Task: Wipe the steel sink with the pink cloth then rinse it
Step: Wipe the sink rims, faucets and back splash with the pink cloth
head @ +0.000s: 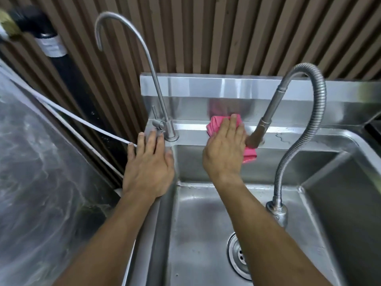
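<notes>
Currently the right hand (223, 149) lies flat, fingers extended, pressing the pink cloth (214, 125) onto the rear ledge of the steel sink (206, 203); most of the cloth is hidden beneath it. Left hand (148, 164) rests open-palmed on the sink's left rim, beside the slim tap (158, 104). Basin holds only its drain (237, 254), partly covered by the right forearm. Flexible hose faucet (309, 124) nozzle touches the cloth.

Crumpled pink cloth (214, 125) on the back ledge of the wet steel sink (198, 213), beside its backsplash.
</notes>
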Tool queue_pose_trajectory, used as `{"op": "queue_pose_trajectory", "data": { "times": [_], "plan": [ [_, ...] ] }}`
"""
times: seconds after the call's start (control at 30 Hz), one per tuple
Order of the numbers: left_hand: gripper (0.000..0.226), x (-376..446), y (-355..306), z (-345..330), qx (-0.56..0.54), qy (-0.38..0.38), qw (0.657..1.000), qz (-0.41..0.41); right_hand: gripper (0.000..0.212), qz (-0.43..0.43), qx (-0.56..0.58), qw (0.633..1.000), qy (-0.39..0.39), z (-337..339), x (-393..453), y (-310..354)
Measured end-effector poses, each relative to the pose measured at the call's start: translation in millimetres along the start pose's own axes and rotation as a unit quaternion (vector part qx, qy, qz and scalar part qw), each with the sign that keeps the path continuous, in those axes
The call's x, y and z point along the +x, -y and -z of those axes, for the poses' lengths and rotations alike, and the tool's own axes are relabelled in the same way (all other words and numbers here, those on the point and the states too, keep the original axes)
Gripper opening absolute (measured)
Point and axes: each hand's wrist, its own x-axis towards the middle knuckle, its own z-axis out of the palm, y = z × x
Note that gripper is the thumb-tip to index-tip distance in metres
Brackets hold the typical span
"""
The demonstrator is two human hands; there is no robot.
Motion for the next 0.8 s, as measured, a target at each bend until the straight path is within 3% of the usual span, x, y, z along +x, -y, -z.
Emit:
{"op": "queue_pose_trajectory", "data": {
  "times": [0.07,0.2,0.27,0.43,0.53,0.8],
  "plan": [
    [0.064,0,-1,-1,0.006,-0.005,1.0,0.002,0.068,-0.016,0.012,1.0,0.018,-4,-3,28],
    [0.063,0,0,-1,0.015,-0.006,1.0,-0.003,0.061,0.129,-0.025,0.99,0.043,-11,-2,26],
    [0.063,-1,-1,0,0.012,-0.005,1.0,-0.004,0.057,0.16,-0.032,0.986,0.036,-7,5,0],
    [0.062,-2,0,0,0.004,-0.012,1.0,-0.007,0.069,-0.022,-0.005,1.0,0.01,1,6,-4],
    [0.062,-1,0,-1,0.004,-0.013,1.0,-0.004,0.064,-0.055,0.001,0.998,0.018,-2,8,18],
    [0.064,1,1,-3,0.012,-0.018,1.0,-0.008,0.059,0.134,-0.046,0.99,0.02,1,4,-28]
  ]
}}
